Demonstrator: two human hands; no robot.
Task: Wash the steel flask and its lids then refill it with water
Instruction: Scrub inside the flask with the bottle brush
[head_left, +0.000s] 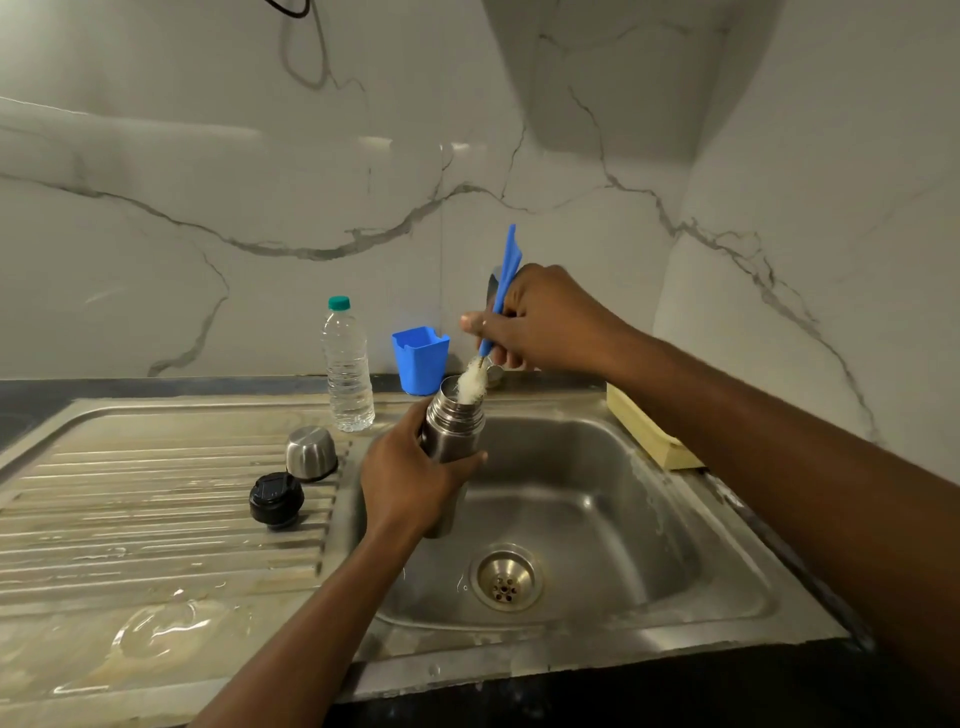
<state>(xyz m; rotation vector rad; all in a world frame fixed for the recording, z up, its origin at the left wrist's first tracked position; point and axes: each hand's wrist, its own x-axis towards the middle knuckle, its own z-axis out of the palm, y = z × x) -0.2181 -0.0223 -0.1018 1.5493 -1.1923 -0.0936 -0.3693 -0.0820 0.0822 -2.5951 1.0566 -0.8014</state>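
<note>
Steel cylindrical flask (453, 441) gripped in the left hand (410, 478) over the sink basin (587, 493), right hand (545, 322) above it clasping a blue-handled bottle brush (498, 296), white bristles in the flask mouth, domed steel cap (310, 453) and black round stopper (276, 500) left of the left hand.

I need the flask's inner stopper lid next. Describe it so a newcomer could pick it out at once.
Start at the ribbed draining board left of the sink basin. Near the board's right edge, beside the basin, two lids sit close together. The inner stopper is the black plastic one, nearer the camera; its neighbour, the steel cap, is shiny and dome-shaped.
</note>
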